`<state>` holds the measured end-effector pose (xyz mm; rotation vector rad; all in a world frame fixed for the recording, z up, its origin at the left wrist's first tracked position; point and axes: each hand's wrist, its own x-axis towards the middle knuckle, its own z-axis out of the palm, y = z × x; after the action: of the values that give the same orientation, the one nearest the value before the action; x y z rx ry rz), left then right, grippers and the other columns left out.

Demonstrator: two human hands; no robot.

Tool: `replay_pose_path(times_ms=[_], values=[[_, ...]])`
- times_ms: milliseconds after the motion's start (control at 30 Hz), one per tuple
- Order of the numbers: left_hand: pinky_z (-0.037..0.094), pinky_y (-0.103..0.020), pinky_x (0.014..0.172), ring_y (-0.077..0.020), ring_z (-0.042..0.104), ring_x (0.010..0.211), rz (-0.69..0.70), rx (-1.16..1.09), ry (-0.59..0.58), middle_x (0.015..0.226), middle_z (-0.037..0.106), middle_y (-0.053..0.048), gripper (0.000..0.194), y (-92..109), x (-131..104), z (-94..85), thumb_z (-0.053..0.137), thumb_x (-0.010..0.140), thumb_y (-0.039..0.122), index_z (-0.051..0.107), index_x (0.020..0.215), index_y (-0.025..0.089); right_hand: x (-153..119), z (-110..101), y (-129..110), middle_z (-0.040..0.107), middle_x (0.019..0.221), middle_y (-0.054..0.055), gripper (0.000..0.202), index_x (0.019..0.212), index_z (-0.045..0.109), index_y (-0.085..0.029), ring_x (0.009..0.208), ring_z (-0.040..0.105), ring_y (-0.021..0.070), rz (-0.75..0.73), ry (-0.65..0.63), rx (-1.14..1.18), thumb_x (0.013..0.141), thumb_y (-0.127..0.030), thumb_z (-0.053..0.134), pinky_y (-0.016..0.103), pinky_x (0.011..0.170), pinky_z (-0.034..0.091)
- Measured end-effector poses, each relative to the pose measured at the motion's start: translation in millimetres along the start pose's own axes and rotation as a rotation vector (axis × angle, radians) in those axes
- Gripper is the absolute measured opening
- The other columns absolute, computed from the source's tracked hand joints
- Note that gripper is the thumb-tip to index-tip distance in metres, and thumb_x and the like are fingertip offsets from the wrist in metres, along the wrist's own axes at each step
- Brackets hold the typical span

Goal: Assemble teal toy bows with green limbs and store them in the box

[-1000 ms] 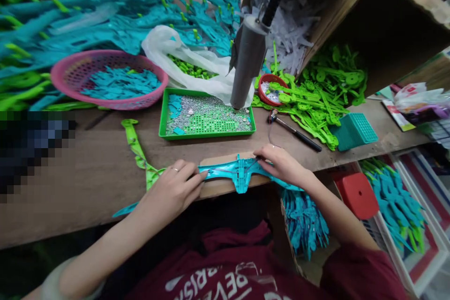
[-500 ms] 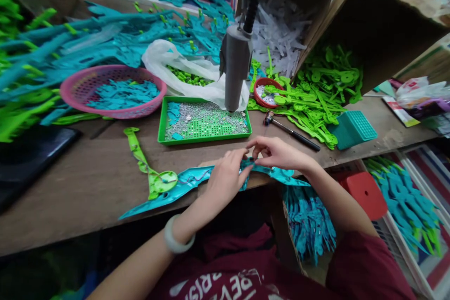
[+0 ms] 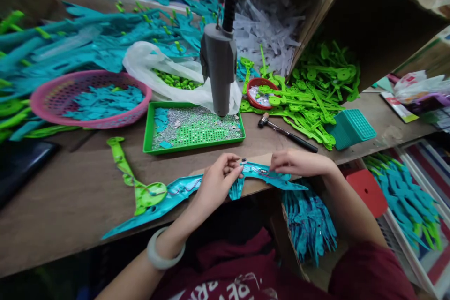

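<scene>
A long blue-green plastic shell [image 3: 186, 185] lies along the table's front edge, hollow side up, with thin wires and a small metallic part [image 3: 263, 171] inside. My left hand [image 3: 217, 179] is closed over its middle, thumb and fingers pinched at a small dark part [image 3: 244, 161] whose kind I cannot make out. At the shell's right end, my right hand [image 3: 297, 163] has its fingers bent together and pointing down; whatever they grip is hidden. Joined by wires, a lime-green plastic piece [image 3: 149, 197] with a round end rests over the shell's left part.
Behind the shell stands a green tray [image 3: 193, 146] of small screws, under a hanging grey electric screwdriver [image 3: 221, 68]. A hammer [image 3: 290, 136] lies right of it. Around are a pink basket [image 3: 45, 115], a small red basket [image 3: 251, 96], green parts [image 3: 309, 103] and a teal block [image 3: 351, 129].
My right hand has moved right, away from my left hand, to the shell's right end, uncovering the wires and metallic part. My left hand stays at the shell's middle. The view has shifted slightly.
</scene>
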<state>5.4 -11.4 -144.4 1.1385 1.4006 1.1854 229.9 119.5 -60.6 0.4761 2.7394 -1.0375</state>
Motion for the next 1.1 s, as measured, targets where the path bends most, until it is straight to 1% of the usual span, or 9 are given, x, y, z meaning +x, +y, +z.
replay_pose_path(times_ms=[67,133,267,333,467,667,867,967,1100], values=[[0.057,-0.03,0.067,-0.019,0.073,0.07,-0.024,-0.038,0.003,0.081,0.067,0.0,0.026,1,0,3.8,0.065,0.08,0.041,0.055,0.095,0.021,11,12,-3,0.067,0.102,0.009,0.019,0.112,0.068,-0.015,0.089,0.066,0.0162,0.008,0.248,-0.046,0.099,-0.02,0.054,0.029,0.08,0.053],[0.056,-0.029,0.065,-0.0192,0.074,0.07,-0.036,-0.05,0.009,0.081,0.066,0.001,0.024,3,-2,6.3,0.064,0.081,0.041,0.052,0.09,0.022,27,25,-6,0.066,0.106,0.011,0.019,0.114,0.065,-0.014,0.093,0.064,0.0181,-0.071,0.38,-0.181,0.099,-0.019,0.054,0.029,0.079,0.053],[0.054,-0.028,0.063,-0.0199,0.074,0.071,-0.041,-0.023,0.043,0.076,0.065,0.002,0.02,3,-8,8.3,0.062,0.084,0.039,0.049,0.084,0.023,50,44,-2,0.067,0.099,0.013,0.022,0.108,0.066,-0.013,0.089,0.061,0.0207,-0.295,0.308,-0.552,0.104,-0.019,0.045,0.031,0.076,0.051],[0.053,-0.028,0.064,-0.0194,0.072,0.07,-0.001,0.065,0.074,0.074,0.066,0.002,0.015,1,-12,9.0,0.059,0.086,0.036,0.05,0.082,0.024,54,49,4,0.068,0.098,0.013,0.025,0.109,0.065,-0.013,0.088,0.06,0.0202,-0.352,0.292,-0.621,0.105,-0.019,0.041,0.031,0.076,0.051],[0.049,-0.029,0.065,-0.018,0.064,0.067,0.16,0.337,0.174,0.074,0.066,0.001,0.01,-4,-20,12.2,0.056,0.089,0.027,0.056,0.08,0.023,55,54,17,0.069,0.099,0.013,0.026,0.111,0.064,-0.014,0.091,0.061,0.0193,-0.39,0.314,-0.555,0.105,-0.017,0.038,0.031,0.081,0.053],[0.048,-0.027,0.064,-0.0152,0.061,0.064,0.163,0.288,0.29,0.07,0.064,0.004,0.014,-4,-22,18.5,0.056,0.092,0.027,0.053,0.079,0.023,54,58,23,0.069,0.109,0.014,0.028,0.126,0.06,-0.016,0.098,0.063,0.0206,-0.386,0.365,-0.483,0.104,-0.022,0.043,0.033,0.082,0.055],[0.047,-0.026,0.061,-0.0146,0.062,0.063,0.289,0.434,0.291,0.071,0.064,0.004,0.018,-6,-23,19.6,0.052,0.099,0.023,0.052,0.08,0.023,57,63,28,0.069,0.101,0.011,0.025,0.119,0.065,-0.018,0.089,0.061,0.0195,-0.38,0.416,-0.418,0.103,-0.02,0.046,0.031,0.075,0.052],[0.051,-0.031,0.069,-0.0184,0.066,0.073,0.457,0.651,0.301,0.081,0.07,-0.001,0.017,-9,-29,20.2,0.048,0.102,0.019,0.057,0.087,0.02,61,65,27,0.069,0.098,0.01,0.022,0.114,0.068,-0.02,0.09,0.059,0.0202,-0.328,0.416,-0.317,0.102,-0.021,0.049,0.032,0.073,0.051],[0.054,-0.039,0.085,-0.0258,0.068,0.096,0.622,0.908,0.282,0.107,0.074,-0.011,0.02,-14,-41,21.7,0.052,0.099,0.01,0.063,0.116,0.012,65,65,20,0.068,0.088,0.007,0.019,0.098,0.069,-0.019,0.085,0.057,0.0195,-0.227,0.418,-0.215,0.101,-0.019,0.05,0.032,0.072,0.05]])
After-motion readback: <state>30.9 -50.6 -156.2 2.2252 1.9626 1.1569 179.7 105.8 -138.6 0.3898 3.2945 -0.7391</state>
